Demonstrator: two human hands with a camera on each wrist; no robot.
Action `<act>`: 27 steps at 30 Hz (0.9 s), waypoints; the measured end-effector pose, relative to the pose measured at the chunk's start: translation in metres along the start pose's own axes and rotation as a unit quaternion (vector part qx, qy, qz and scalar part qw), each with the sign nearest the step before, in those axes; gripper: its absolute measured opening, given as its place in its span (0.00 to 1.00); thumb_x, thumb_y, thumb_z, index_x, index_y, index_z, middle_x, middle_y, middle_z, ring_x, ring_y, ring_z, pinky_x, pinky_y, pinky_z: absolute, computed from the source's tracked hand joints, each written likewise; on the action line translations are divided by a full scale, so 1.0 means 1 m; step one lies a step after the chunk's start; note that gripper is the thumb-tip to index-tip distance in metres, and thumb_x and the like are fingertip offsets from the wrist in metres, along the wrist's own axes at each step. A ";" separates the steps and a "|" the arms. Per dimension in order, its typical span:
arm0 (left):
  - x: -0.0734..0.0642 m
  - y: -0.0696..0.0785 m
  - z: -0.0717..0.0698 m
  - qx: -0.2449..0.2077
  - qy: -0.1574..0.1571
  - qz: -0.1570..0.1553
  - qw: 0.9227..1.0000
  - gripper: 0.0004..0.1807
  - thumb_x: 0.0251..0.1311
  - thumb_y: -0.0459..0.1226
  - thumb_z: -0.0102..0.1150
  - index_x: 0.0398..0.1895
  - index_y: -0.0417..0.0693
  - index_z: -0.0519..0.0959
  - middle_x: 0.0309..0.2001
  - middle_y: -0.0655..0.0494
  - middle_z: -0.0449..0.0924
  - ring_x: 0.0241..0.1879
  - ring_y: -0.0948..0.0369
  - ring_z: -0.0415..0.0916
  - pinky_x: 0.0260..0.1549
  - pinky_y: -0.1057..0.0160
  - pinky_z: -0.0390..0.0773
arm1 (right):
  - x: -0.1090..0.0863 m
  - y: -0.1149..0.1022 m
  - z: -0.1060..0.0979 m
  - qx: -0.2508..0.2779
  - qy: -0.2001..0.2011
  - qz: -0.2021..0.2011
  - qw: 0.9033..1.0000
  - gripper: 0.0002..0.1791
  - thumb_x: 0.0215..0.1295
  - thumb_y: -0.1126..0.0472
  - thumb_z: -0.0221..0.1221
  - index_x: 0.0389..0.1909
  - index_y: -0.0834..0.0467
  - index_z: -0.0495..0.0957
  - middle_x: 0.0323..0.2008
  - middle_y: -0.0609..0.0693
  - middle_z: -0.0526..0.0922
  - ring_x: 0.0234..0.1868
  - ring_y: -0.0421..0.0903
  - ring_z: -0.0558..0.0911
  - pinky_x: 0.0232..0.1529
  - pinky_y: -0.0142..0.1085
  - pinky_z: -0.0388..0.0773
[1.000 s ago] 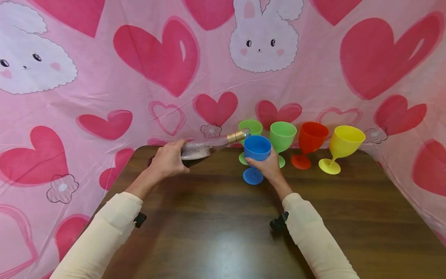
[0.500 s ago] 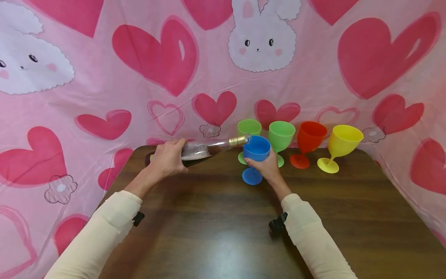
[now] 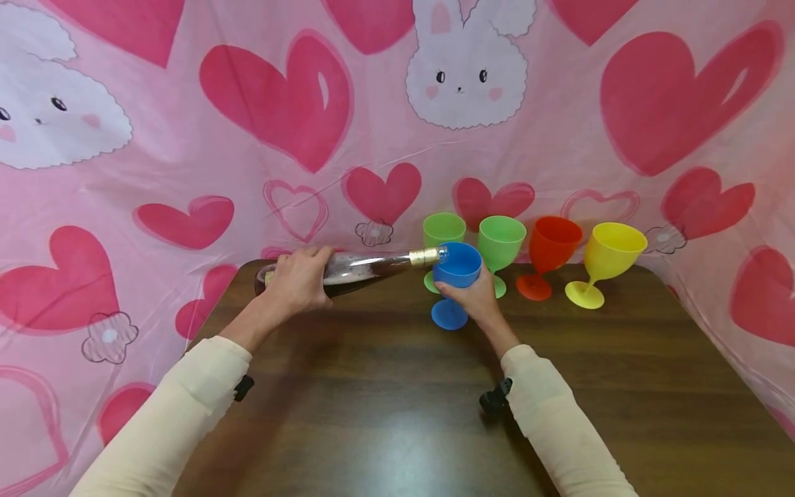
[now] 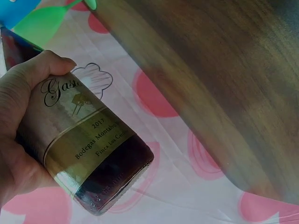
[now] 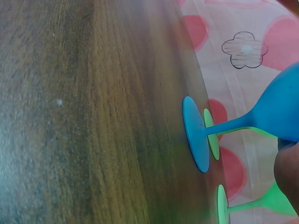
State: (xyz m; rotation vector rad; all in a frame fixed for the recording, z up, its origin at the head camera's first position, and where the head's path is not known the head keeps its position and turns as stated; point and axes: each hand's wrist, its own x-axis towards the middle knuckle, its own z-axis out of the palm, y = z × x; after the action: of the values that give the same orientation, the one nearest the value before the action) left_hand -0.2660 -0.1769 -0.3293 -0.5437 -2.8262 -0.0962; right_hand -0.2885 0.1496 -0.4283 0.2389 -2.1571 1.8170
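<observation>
My left hand (image 3: 301,279) grips a dark wine bottle (image 3: 366,266) around its body, tipped nearly level with its neck toward the right. The mouth sits over the rim of a blue goblet (image 3: 456,273). In the left wrist view the bottle's label (image 4: 88,130) and base end show, with thumb and fingers wrapped around. Reddish liquid lies along the bottle toward the neck. My right hand (image 3: 477,293) holds the blue goblet by its bowl, upright. The right wrist view shows the goblet's foot (image 5: 195,134); whether it touches the table I cannot tell.
Two green goblets, one (image 3: 444,228) behind the blue one and another (image 3: 502,238) beside it, stand near the table's back edge. A red goblet (image 3: 555,241) and a yellow goblet (image 3: 615,252) follow to the right. A pink heart-patterned cloth (image 3: 279,103) hangs behind the brown table (image 3: 397,393).
The bottle's neck has dipped and shifted slightly right over the goblet's rim, while its base end has risen. Liquid inside has run toward the neck. The right hand and blue goblet hardly moved.
</observation>
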 end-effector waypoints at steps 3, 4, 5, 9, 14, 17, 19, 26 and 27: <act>0.002 0.001 -0.004 0.008 0.002 0.005 1.000 0.47 0.27 0.47 0.81 0.57 0.48 0.71 0.52 0.43 0.81 0.50 0.41 0.78 0.46 0.38 0.75 | 0.001 0.000 -0.001 -0.003 0.002 -0.001 1.000 0.47 0.47 0.66 0.71 0.70 0.62 0.58 0.64 0.64 0.71 0.63 0.60 0.71 0.64 0.57 0.70; 0.003 0.001 -0.005 0.010 0.003 0.007 1.000 0.46 0.27 0.47 0.81 0.57 0.47 0.71 0.52 0.43 0.81 0.50 0.40 0.79 0.45 0.38 0.75 | 0.001 0.000 -0.001 -0.004 0.003 -0.002 1.000 0.47 0.47 0.66 0.71 0.69 0.62 0.59 0.63 0.63 0.71 0.63 0.60 0.72 0.64 0.57 0.71; 0.003 0.001 -0.006 0.012 0.004 0.008 1.000 0.46 0.27 0.47 0.81 0.56 0.47 0.71 0.52 0.43 0.81 0.50 0.40 0.79 0.44 0.38 0.75 | 0.001 0.000 -0.001 -0.006 0.004 -0.004 1.000 0.47 0.47 0.65 0.71 0.69 0.62 0.59 0.63 0.63 0.72 0.62 0.60 0.72 0.63 0.57 0.71; 0.005 0.000 -0.007 0.019 0.000 0.009 1.000 0.44 0.26 0.47 0.81 0.52 0.47 0.71 0.49 0.43 0.81 0.49 0.41 0.79 0.41 0.38 0.76 | 0.002 0.001 -0.001 -0.010 0.008 -0.012 1.000 0.47 0.46 0.64 0.72 0.68 0.63 0.60 0.61 0.64 0.72 0.61 0.61 0.73 0.62 0.57 0.72; 0.007 -0.001 -0.010 0.021 -0.008 0.013 1.000 0.43 0.26 0.48 0.81 0.51 0.47 0.70 0.46 0.45 0.81 0.47 0.42 0.79 0.42 0.38 0.76 | 0.002 0.002 0.001 -0.013 0.013 -0.013 1.000 0.48 0.45 0.65 0.72 0.68 0.63 0.60 0.61 0.64 0.73 0.60 0.61 0.73 0.63 0.57 0.71; 0.008 -0.001 -0.013 0.022 -0.014 0.014 1.000 0.44 0.27 0.48 0.81 0.52 0.47 0.70 0.48 0.44 0.81 0.48 0.42 0.78 0.44 0.37 0.75 | 0.002 0.000 0.002 -0.017 0.013 -0.011 1.000 0.47 0.46 0.65 0.72 0.68 0.63 0.59 0.61 0.64 0.73 0.60 0.61 0.73 0.63 0.57 0.71; 0.008 -0.002 -0.014 0.024 -0.016 0.014 0.999 0.44 0.27 0.48 0.80 0.53 0.47 0.70 0.49 0.43 0.81 0.49 0.42 0.77 0.45 0.37 0.74 | 0.002 0.000 0.002 -0.017 0.012 -0.010 1.000 0.47 0.46 0.65 0.72 0.68 0.63 0.59 0.61 0.64 0.72 0.61 0.61 0.73 0.63 0.57 0.71; 0.012 -0.002 -0.018 0.030 -0.011 0.021 0.999 0.42 0.27 0.48 0.80 0.50 0.47 0.70 0.48 0.43 0.81 0.48 0.42 0.77 0.43 0.37 0.75 | 0.004 0.000 0.001 -0.017 0.011 -0.007 1.000 0.48 0.46 0.65 0.72 0.69 0.63 0.59 0.62 0.63 0.72 0.61 0.60 0.72 0.63 0.57 0.71; 0.013 -0.002 -0.018 0.033 -0.010 0.022 0.999 0.42 0.27 0.48 0.81 0.50 0.47 0.70 0.48 0.43 0.81 0.48 0.42 0.77 0.43 0.37 0.75 | 0.005 0.000 0.001 -0.018 0.011 -0.006 1.000 0.48 0.46 0.65 0.72 0.69 0.63 0.59 0.62 0.63 0.72 0.61 0.60 0.72 0.63 0.57 0.71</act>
State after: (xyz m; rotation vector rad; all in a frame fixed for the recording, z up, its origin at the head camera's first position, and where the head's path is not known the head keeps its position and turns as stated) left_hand -0.2739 -0.1762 -0.3082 -0.5945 -2.8231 0.0097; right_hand -0.2929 0.1486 -0.4269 0.2231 -2.1658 1.7649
